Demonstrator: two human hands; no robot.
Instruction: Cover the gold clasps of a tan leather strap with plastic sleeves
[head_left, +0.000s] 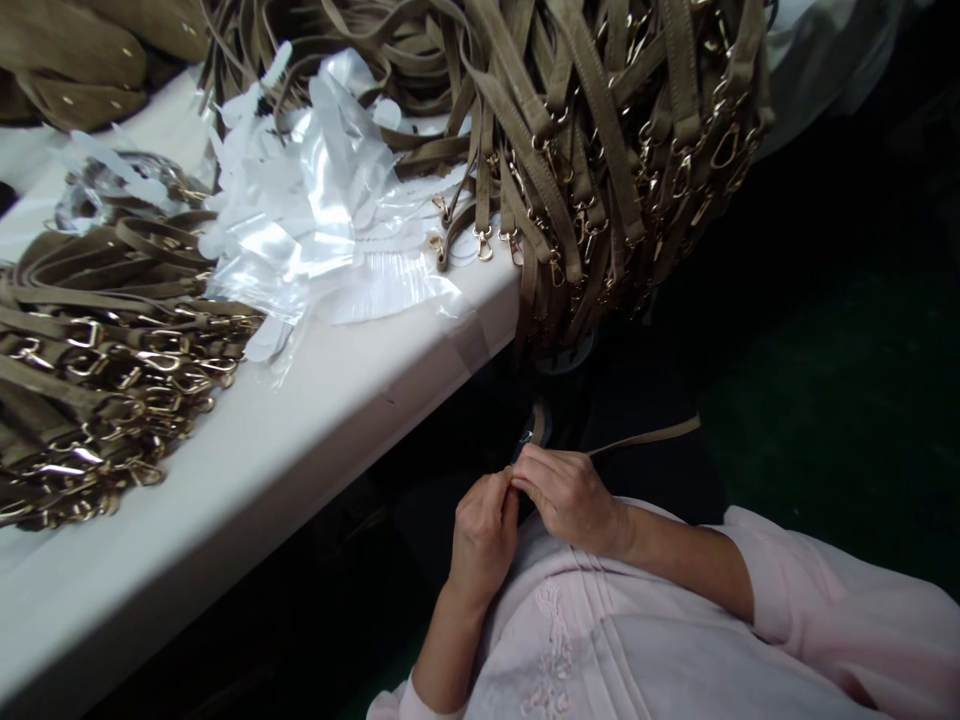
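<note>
One bare left hand (484, 540) and one bare right hand (576, 502), fingertips together, both pinched tight on a narrow khaki fabric strap (649, 436), exact grip kinda hidden. Long axis off to the right, loose tail closer to the right hand. Past that, white surface (285, 425) with gold-clipped khaki straps (604, 125) heaped at the edge.

No legible text, label, brand, number or sign anywhere in view (not even a single letter).
</note>
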